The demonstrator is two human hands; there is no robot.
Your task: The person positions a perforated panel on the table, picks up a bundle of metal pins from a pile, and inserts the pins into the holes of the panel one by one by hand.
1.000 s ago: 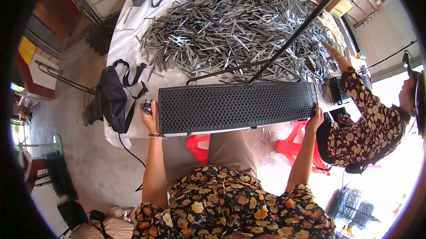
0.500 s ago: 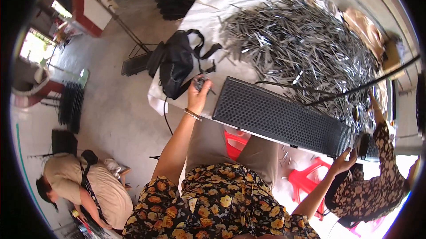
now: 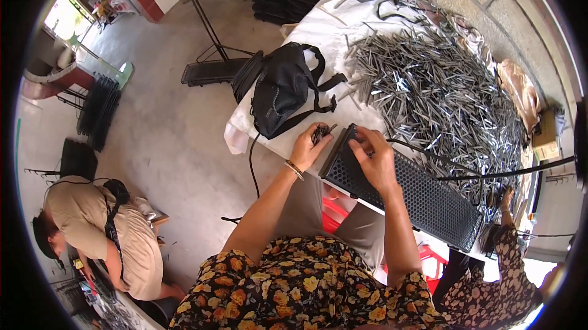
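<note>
I've got dark strips (image 3: 320, 134) in my curled left hand (image 3: 310, 147). Right hand (image 3: 375, 158) is half-bent over the mesh panel (image 3: 432, 204), can't tell if gripping.

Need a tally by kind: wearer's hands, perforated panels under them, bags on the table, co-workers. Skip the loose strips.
Hands: 2 (left hand, right hand)
Perforated panel: 1
Black bag: 1
Co-workers: 2 (person in tan, person in floral)
Total: 6

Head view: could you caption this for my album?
Left hand holds small dark pieces; right hand over a black honeycomb-patterned panel.
</note>
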